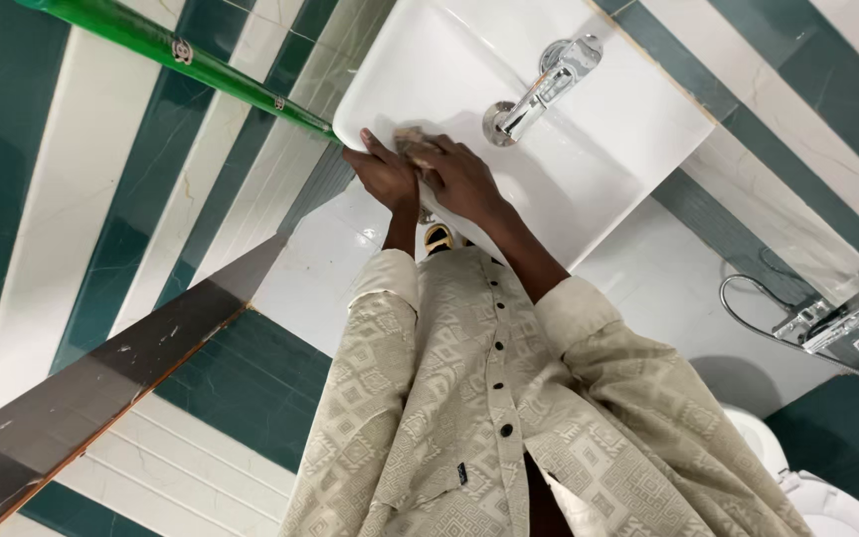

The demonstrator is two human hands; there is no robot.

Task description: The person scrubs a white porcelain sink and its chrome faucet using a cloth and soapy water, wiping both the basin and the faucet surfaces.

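White sink [589, 169], wall-mounted, chrome tap [547, 88] at its back. Right hand [464, 177] presses a tan sponge [412, 140] on the rim, fingers clenched over it. Left hand [385, 177] lies released beside, steadying.

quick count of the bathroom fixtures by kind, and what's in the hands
white washbasin: 1
chrome basin tap: 1
chrome wall tap with hose: 1
white toilet: 1
green pole: 1
tan scrub pad, under the right hand with the left hand on the basin rim: 1
Total: 6
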